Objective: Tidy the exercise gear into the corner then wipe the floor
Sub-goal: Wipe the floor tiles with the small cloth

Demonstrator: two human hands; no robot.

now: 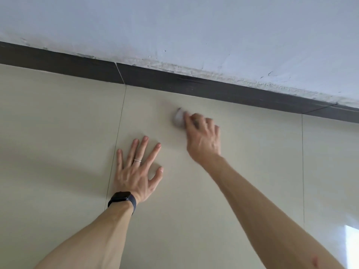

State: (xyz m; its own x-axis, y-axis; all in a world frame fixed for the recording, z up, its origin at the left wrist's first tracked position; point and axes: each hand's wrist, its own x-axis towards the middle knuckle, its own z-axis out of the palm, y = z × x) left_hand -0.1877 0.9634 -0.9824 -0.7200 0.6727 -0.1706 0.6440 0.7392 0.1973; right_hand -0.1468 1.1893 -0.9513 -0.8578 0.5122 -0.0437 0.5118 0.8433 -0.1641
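**Wiping the Floor by the Skirting**

I saw my right grip (204, 136) curled round a pale wad (179, 118), too blurred to tell cloth from paper. It was pressed to the beige floor tile (58, 133), near the dark skirting board (174, 82). My left grip (136, 171) held nothing. It lay flat on the tile, fingers straight and spread, with a ring (137, 160) on one finger and a black watch (122, 199) at the wrist.

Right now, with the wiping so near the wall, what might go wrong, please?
The left hand lies flat on the glossy floor and could slip if damp. The right hand grips a small cloth near the skirting; knuckles may scrape it. Flaky wall paint might drop onto the wiped floor.
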